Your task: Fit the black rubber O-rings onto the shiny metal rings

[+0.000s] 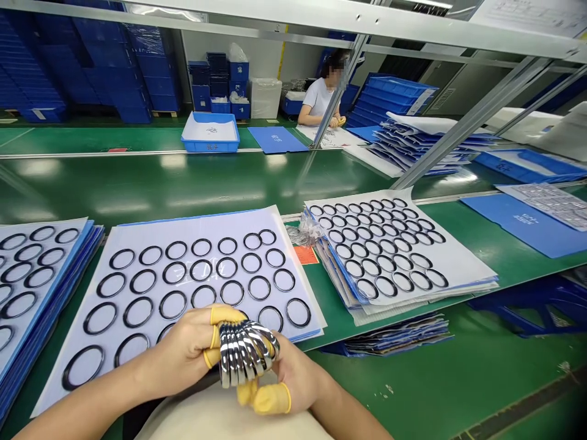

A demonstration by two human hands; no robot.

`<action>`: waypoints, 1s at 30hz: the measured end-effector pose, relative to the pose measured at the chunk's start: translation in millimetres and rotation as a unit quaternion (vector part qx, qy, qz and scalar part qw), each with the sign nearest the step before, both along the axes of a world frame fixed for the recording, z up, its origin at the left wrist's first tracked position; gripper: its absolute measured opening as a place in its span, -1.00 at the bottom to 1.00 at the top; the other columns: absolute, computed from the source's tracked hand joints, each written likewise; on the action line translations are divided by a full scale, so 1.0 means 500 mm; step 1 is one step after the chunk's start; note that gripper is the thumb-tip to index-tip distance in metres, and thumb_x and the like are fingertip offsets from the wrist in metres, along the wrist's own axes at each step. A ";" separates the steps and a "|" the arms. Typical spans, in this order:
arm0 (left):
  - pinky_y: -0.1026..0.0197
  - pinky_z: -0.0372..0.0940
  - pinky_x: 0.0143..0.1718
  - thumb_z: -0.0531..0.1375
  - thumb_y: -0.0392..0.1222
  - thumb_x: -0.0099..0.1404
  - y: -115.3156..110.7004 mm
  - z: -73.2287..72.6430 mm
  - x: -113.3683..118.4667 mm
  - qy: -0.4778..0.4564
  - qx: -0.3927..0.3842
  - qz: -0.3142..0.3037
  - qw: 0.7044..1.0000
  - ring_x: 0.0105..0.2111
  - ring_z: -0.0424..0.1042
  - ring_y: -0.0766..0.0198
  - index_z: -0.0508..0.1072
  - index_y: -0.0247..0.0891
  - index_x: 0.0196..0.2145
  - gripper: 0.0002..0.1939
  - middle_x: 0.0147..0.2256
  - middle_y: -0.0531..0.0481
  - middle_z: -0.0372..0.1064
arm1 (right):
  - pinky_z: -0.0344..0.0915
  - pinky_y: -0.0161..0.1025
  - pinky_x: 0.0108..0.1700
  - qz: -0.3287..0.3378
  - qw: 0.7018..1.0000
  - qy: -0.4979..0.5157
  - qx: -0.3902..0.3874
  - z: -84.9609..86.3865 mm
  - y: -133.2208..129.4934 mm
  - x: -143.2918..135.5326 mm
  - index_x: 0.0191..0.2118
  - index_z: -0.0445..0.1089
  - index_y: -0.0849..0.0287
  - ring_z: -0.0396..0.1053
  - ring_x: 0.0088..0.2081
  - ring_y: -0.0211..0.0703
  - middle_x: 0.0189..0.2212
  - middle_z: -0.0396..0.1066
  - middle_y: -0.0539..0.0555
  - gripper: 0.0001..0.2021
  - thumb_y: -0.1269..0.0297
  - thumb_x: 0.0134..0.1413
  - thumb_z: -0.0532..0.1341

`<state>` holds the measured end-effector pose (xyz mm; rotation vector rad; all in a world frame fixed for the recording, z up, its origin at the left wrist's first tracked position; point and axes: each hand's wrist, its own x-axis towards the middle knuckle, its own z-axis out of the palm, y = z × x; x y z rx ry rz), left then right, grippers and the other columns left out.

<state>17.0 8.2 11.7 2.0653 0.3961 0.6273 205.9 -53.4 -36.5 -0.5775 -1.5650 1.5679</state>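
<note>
A bundle of shiny metal rings (245,351) is fanned out between my two hands, close to my body. My left hand (195,342), in yellow finger cots, grips the bundle from the left. From the right and below, my right hand (288,382) holds it too, with its cotted thumb and fingers curled; part of that hand is hidden behind the rings. Just beyond lies a white sheet (103,244) carrying rows of dark-edged rings (204,269), some of them covered by my hands.
To the right, a stack of sheets (458,269) bears more rings; another stack (68,269) stands at left. A metal frame post (468,122) slants across the right. Beyond the green conveyor (183,183) are a blue tray (211,146) and a seated person (318,98).
</note>
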 end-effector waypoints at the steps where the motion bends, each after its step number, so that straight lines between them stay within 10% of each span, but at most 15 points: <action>1: 0.25 0.33 -0.18 0.06 -0.42 0.32 0.000 -0.001 -0.003 -0.002 0.008 0.004 1.000 -0.23 0.43 0.21 0.54 -0.25 -0.24 -0.74 -0.25 -0.12 0.45 | 0.25 -0.35 -0.53 -0.021 1.000 0.016 -0.005 -0.002 0.000 0.004 -0.54 0.37 0.21 0.21 -0.60 -0.31 -0.63 0.31 -0.03 -0.65 -0.01 -0.18 0.36; 11: 0.33 0.35 -0.24 0.06 -0.54 0.22 0.003 -0.006 -0.001 0.041 -0.040 0.024 0.998 -0.27 0.47 0.27 0.56 -0.19 -0.24 -0.63 -0.23 -0.05 0.48 | 0.31 -0.12 -0.15 -0.253 0.963 0.093 -0.016 0.000 -0.014 0.033 0.08 0.34 0.04 0.36 -0.31 -0.12 -0.36 0.42 0.06 -0.46 0.00 -0.04 0.33; 23: 0.19 0.37 0.00 0.03 -0.53 0.26 -0.020 -0.034 0.003 -0.015 0.229 0.086 0.970 -0.13 0.48 0.20 0.46 -0.26 -0.19 -0.70 -0.22 -0.11 0.49 | 0.22 -0.31 -0.36 -0.289 0.951 0.074 -0.074 0.024 0.001 -0.006 -0.27 0.46 0.10 0.24 -0.45 -0.26 -0.45 0.37 -0.01 -0.86 0.19 0.05 0.29; 30: 0.18 0.36 0.01 0.03 -0.51 0.28 -0.013 -0.043 0.017 -0.011 0.185 0.058 0.981 -0.21 0.49 0.24 0.48 -0.26 -0.27 -0.72 -0.30 -0.06 0.49 | 0.03 -0.37 -0.51 -0.268 0.945 0.093 -0.165 0.026 0.018 -0.014 -0.36 0.47 0.16 0.03 -0.58 -0.34 -0.62 0.17 -0.11 -0.75 0.07 -0.04 0.33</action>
